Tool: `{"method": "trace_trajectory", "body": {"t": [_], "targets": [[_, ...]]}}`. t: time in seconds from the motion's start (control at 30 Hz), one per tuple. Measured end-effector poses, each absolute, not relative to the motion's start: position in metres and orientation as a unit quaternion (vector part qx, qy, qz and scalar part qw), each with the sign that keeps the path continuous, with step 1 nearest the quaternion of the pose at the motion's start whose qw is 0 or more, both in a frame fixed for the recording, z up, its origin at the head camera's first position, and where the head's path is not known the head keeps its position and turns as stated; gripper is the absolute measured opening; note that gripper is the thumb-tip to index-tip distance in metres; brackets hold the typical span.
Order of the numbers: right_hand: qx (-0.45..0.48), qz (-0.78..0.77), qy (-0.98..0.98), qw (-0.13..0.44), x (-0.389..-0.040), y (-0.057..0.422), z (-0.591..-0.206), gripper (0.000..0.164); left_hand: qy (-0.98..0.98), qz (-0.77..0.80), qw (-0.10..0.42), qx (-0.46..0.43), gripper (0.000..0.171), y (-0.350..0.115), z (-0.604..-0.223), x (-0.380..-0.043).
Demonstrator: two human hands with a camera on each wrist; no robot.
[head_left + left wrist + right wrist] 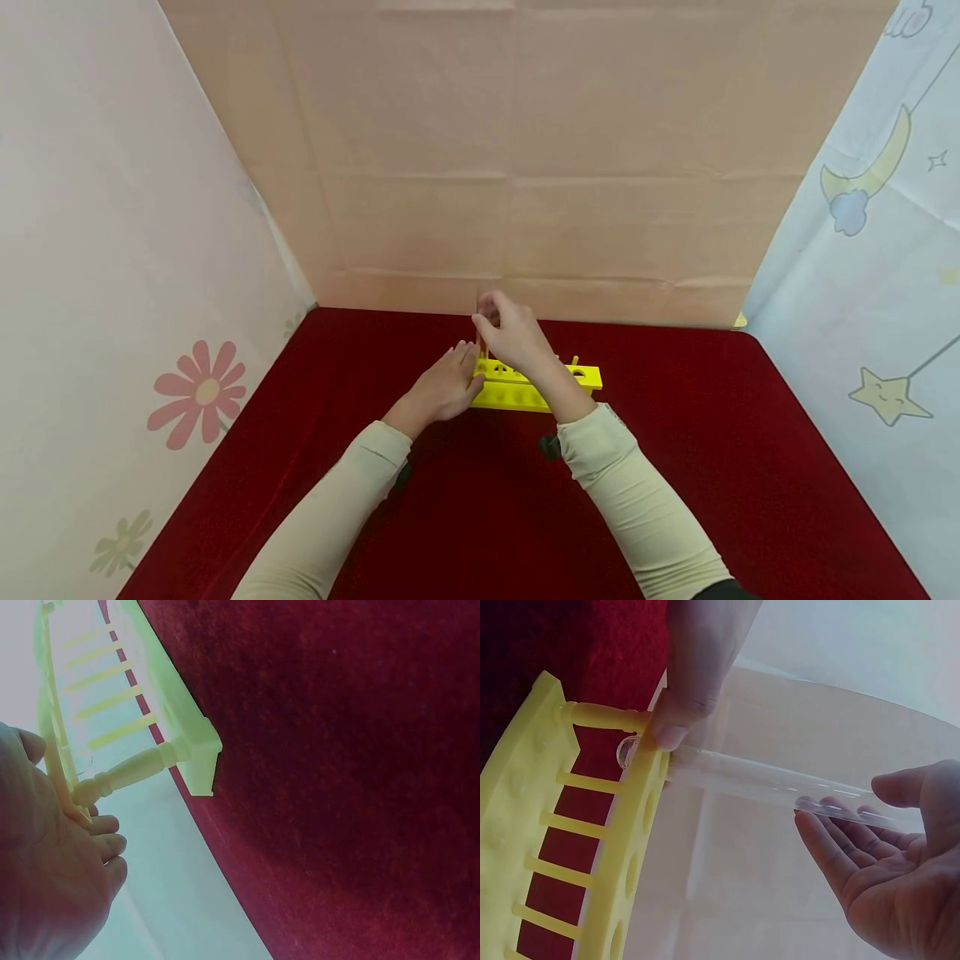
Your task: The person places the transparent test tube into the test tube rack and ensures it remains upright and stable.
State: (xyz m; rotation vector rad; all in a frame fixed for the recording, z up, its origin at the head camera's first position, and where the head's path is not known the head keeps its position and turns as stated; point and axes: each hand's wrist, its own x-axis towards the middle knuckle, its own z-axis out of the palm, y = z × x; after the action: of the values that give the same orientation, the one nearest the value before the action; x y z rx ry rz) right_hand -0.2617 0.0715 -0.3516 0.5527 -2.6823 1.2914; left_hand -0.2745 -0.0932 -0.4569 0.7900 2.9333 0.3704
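Observation:
A yellow test tube rack (591,377) stands on the dark red cloth in the head view. My left hand (444,385) grips the left end of its top plate, thumb on one side and fingers on the other. In that end hole is a clear glass test tube (757,780), its rounded bottom showing just under the top plate in the right wrist view. Around the tube's upper part my right hand (900,877) holds it between thumb and fingers. Other holes along the rack (622,832) show no tubes. Slim pegs (112,701) join its plates in the left wrist view.
The red cloth (712,433) covers the table. Behind it rises a brown paper backdrop (420,225). Patterned white sheets flank both sides, with a pink flower (202,392) on the left and a moon (877,162) on the right.

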Motion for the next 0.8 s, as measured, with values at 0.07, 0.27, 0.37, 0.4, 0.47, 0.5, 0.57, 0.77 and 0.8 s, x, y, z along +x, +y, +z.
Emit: {"method": "trace_trajectory", "body": {"t": [0.07,0.27,0.37,0.4,0.47,0.5,0.57,0.77,0.8], "targets": [[0.182,0.428,-0.884,0.055,-0.262,0.071,-0.353,0.022,0.958,0.122,0.043,0.257,0.066,-0.093,-0.456,-0.274],[0.181,0.430,-0.883,0.051,-0.263,0.071,-0.356,0.022,0.958,0.119,0.052,0.257,0.067,-0.093,-0.453,-0.271],[0.180,0.425,-0.886,0.050,-0.264,0.071,-0.358,0.026,0.957,0.119,0.052,0.260,0.066,-0.093,-0.452,-0.270],[0.180,0.423,-0.887,0.049,-0.264,0.071,-0.359,0.027,0.957,0.120,0.052,0.261,0.066,-0.093,-0.451,-0.270],[0.180,0.421,-0.888,0.047,-0.264,0.071,-0.359,0.028,0.956,0.122,0.051,0.262,0.066,-0.093,-0.451,-0.270],[0.180,0.422,-0.887,0.046,-0.264,0.071,-0.360,0.028,0.956,0.123,0.050,0.261,0.066,-0.093,-0.451,-0.270],[0.181,0.422,-0.887,0.046,-0.264,0.070,-0.360,0.028,0.956,0.123,0.051,0.260,0.067,-0.093,-0.451,-0.270],[0.180,0.425,-0.886,0.040,-0.264,0.070,-0.362,0.026,0.956,0.127,0.052,0.260,0.066,-0.092,-0.451,-0.269],[0.178,0.425,-0.887,0.037,-0.264,0.070,-0.362,0.027,0.955,0.129,0.051,0.260,0.066,-0.092,-0.451,-0.269]]}}
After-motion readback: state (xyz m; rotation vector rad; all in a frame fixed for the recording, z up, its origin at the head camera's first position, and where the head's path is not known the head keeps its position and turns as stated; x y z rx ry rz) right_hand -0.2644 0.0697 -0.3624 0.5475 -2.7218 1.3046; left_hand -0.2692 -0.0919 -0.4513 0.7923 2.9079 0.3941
